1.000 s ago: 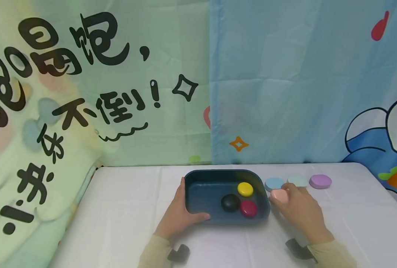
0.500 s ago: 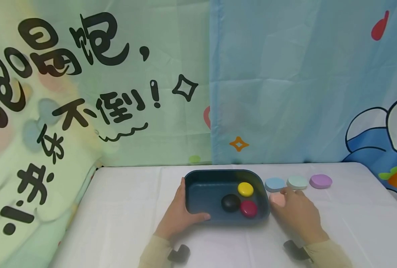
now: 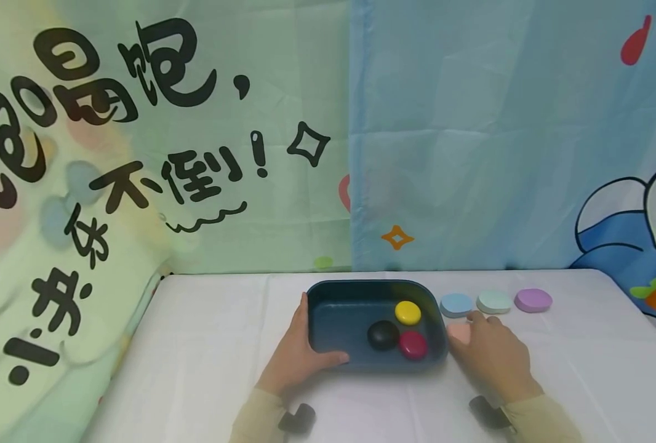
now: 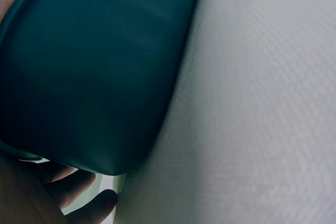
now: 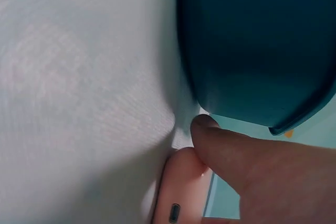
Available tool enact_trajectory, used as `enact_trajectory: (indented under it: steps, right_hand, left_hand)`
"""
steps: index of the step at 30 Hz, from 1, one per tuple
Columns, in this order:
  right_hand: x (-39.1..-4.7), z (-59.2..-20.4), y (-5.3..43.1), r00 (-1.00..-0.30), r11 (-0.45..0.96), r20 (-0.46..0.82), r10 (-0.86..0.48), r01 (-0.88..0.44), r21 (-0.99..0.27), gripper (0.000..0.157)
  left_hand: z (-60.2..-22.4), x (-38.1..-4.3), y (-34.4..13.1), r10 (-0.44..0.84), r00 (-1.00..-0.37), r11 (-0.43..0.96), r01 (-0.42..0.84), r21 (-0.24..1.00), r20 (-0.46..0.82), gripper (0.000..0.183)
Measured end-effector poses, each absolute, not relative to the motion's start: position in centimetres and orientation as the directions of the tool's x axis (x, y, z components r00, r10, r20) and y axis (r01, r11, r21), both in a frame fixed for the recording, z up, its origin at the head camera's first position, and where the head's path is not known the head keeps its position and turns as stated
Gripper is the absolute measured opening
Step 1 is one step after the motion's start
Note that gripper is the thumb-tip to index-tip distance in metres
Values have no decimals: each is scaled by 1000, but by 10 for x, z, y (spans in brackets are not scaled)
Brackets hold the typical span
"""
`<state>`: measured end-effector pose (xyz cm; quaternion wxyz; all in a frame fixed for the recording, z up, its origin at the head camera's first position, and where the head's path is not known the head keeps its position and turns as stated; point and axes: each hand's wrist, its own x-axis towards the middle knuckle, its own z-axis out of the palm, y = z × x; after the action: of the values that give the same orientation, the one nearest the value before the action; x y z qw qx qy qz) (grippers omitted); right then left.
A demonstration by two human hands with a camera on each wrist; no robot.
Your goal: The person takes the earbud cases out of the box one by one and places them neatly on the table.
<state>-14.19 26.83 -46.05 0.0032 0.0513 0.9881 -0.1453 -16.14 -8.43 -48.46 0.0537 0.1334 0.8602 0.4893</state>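
A dark teal tray point(image 3: 336, 326) lies on the white table. My left hand point(image 3: 297, 357) grips its left end, the thumb over the front rim and the fingers along the side; the left wrist view shows those fingers point(image 4: 68, 187) at the wall. My right hand point(image 3: 494, 354) holds a pink rounded case point(image 3: 459, 333) between thumb and fingers, just right of the tray. In the right wrist view, a small dark slot shows in the pink case point(image 5: 184, 187). The tray holds a yellow disc point(image 3: 408, 313), a black disc point(image 3: 383, 335) and a crimson disc point(image 3: 413, 346).
Behind the right hand, a light blue case point(image 3: 456, 305), a mint case point(image 3: 494, 301) and a purple case point(image 3: 533, 300) stand in a row. The white table point(image 3: 195, 357) ends at a printed cloth backdrop point(image 3: 444, 154). Dark straps sit at both wrists.
My right hand has drawn the pink case slightly toward the table's front, uncovering more of the blue and mint cases. The left hand and tray have stayed put; the head view has shifted slightly.
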Motion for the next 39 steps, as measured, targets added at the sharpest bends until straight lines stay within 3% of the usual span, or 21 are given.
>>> enact_trajectory:
  steps: [10, 20, 29, 39]
  right_hand:
    - [-139, -449, 273, -992, 964, -57, 113, 123, -235, 106]
    - [-130, -423, 249, -989, 965, 132, 65, 29, -259, 64]
    - [-130, -413, 229, -986, 951, 156, 61, 10, -309, 57]
    - [-131, -409, 200, -961, 949, 272, -38, -120, -291, 52]
  left_hand:
    - [-484, -161, -84, 280, -959, 486, 182, 855, 45, 131]
    - [-484, -162, -85, 282, -959, 485, 177, 856, 39, 130]
    - [-483, -162, -84, 288, -957, 485, 180, 856, 38, 130]
    - [-484, -162, -84, 283, -958, 478, 180, 859, 44, 130]
